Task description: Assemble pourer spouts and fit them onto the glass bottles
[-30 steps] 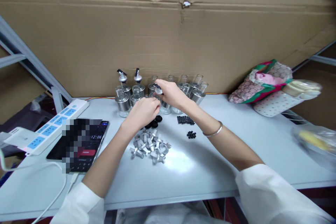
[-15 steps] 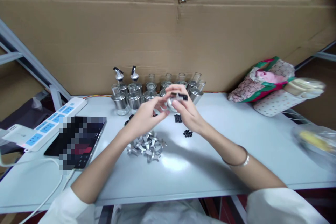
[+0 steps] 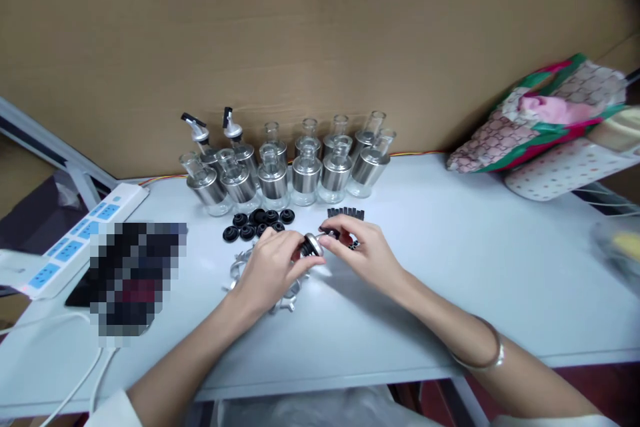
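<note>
A bottle pourer (image 3: 313, 245) with a silver cap and black ribbed stopper lies sideways between my hands above the table. My left hand (image 3: 267, 263) pinches the stopper end. At the other end, my right hand (image 3: 370, 253) grips the spout near its black flap. Silver metal pourer pieces (image 3: 240, 268) lie in a pile, partly covered by my left hand. Just behind that hand are several black rubber stoppers (image 3: 247, 232). Small black tube pieces (image 3: 345, 213) sit in a row beyond my right hand, which partly hides other small black parts.
Several glass bottles (image 3: 306, 180) with metal bands stand along the cardboard wall (image 3: 310, 47); two at the back left carry pourers (image 3: 233, 125). A power strip (image 3: 85, 240) and a tablet (image 3: 125, 280) lie left. A patterned bag (image 3: 487, 140) rests at the right.
Both hands have come down and nearer with the pourer, which is now turned sideways. My left fingers have closed on its stopper end. The view has shifted.
</note>
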A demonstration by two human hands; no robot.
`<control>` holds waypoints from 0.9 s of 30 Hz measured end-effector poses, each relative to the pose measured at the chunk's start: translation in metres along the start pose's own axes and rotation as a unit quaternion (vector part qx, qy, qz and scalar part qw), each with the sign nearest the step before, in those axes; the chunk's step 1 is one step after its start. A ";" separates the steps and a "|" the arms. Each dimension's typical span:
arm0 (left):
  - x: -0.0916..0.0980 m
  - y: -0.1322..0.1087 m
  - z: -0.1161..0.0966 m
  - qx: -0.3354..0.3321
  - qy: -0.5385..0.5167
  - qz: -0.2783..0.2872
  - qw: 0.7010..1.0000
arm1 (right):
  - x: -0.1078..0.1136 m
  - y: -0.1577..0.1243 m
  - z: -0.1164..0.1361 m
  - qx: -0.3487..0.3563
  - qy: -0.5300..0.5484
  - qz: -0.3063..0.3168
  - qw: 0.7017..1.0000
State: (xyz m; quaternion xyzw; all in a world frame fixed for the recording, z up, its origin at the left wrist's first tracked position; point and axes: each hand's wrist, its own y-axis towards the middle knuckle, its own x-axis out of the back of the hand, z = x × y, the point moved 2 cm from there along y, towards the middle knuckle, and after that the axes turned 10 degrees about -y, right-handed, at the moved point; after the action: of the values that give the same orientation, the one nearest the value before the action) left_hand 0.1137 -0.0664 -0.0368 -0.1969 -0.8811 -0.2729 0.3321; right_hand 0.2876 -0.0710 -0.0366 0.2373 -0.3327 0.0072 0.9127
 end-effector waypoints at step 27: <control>0.009 -0.009 -0.003 -0.124 -0.005 -0.121 0.985 | 0.056 0.021 -0.055 -0.216 -0.119 0.084 0.966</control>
State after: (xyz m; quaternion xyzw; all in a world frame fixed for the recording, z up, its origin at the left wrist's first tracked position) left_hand 0.1043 -0.0739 -0.0318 -0.1297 -0.8593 -0.4177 0.2651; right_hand 0.3612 -0.0361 -0.0301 0.0053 -0.4514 -0.0167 0.8921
